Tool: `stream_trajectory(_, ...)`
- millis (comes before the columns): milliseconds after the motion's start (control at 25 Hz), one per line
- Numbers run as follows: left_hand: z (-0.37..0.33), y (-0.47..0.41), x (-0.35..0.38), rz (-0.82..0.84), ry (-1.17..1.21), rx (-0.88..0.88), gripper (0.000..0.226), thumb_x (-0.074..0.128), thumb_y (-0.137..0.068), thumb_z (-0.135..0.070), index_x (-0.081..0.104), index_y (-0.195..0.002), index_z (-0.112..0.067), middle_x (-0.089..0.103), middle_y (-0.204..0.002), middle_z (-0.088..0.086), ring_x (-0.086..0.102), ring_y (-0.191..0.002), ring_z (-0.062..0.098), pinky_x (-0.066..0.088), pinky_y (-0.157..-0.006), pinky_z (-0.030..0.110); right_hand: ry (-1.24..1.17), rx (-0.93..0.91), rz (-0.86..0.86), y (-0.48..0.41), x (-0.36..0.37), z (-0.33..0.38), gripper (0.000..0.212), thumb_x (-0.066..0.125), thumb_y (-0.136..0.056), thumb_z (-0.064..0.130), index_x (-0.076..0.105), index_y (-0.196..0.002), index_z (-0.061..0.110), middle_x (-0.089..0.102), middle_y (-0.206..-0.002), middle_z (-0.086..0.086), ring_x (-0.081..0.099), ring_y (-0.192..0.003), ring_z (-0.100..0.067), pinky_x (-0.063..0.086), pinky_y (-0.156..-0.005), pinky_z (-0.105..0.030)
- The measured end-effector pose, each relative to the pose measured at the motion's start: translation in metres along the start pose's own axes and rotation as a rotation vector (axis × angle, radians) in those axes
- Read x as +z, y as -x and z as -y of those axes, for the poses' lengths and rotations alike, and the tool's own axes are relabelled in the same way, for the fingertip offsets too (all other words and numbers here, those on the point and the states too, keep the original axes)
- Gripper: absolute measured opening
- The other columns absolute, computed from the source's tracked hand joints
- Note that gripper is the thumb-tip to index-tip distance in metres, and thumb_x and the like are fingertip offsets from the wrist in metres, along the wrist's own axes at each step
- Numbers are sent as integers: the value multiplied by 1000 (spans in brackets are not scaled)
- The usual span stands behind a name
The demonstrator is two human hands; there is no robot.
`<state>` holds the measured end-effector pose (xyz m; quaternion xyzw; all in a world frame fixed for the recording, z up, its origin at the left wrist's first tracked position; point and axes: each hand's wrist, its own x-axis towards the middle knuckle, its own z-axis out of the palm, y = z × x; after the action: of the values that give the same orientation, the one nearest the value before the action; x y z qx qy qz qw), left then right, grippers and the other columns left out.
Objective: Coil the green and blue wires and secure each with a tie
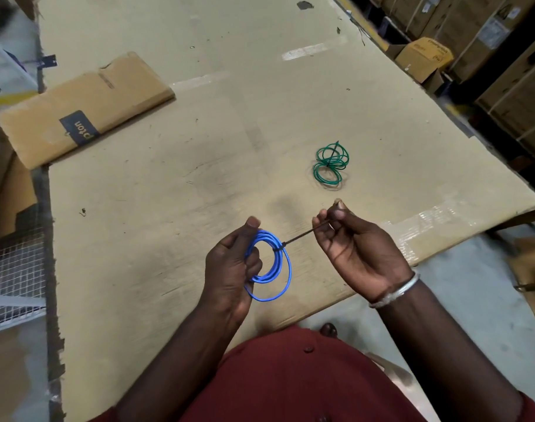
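Our left hand grips the blue coil steady; right hand pinches the tie tail, likely cinching. Green coil lies far right, tied.

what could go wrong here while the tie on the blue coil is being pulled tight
1. The left hand grips the blue wire coil on one side only; the outer loop already sags away from the rest, so it could end up loose outside the bundle.
2. The right hand pinches the black tie tail by its far end; a hard pull could slip the fingers off or kink the wire.
3. The green wire coil lies beyond, its loops splayed; it may be loosely bound.
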<state>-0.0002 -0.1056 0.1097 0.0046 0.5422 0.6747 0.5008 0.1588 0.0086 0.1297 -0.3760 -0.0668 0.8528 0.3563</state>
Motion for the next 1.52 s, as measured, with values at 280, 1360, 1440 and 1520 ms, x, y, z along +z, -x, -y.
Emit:
stream_trajectory(280, 14, -28, 8, -61, -43, -20, 24, 74, -93, -30, 69, -74, -16, 28, -50, -5, 22, -36, 8, 20, -38, 21, 874, -145, -100, 11, -27, -70, 24, 72, -94, 29, 77, -108, 11, 79, -97, -12, 71, -83, -17, 59, -74, -28)
stream_trajectory(1360, 122, -252, 126, -159, -725, -23, 20, 92, -70, -9, 75, -75, -18, 80, -93, 15, 77, -76, 25, 66, -79, 42, 1156, -287, -661, -204, -87, 64, 23, 78, -86, 26, 80, -97, 6, 80, -102, -16, 73, -99, -30, 42, -74, -23)
stream_trajectory(1440, 123, -252, 128, -178, -856, 28, 18, 93, -70, -25, 78, -80, -22, 78, -86, 0, 75, -80, 21, 63, -83, 36, 1193, -299, -665, -204, -86, 65, 24, 76, -88, 26, 79, -99, 6, 79, -104, -16, 73, -102, -31, 44, -76, -24)
stream_trajectory(1520, 122, -249, 131, -176, -952, 67, 22, 88, -77, -35, 81, -92, -20, 73, -87, -3, 70, -85, 20, 58, -85, 31, 1249, -299, -654, -205, -87, 67, 27, 73, -90, 29, 78, -103, 5, 79, -107, -16, 71, -105, -33, 49, -82, -29)
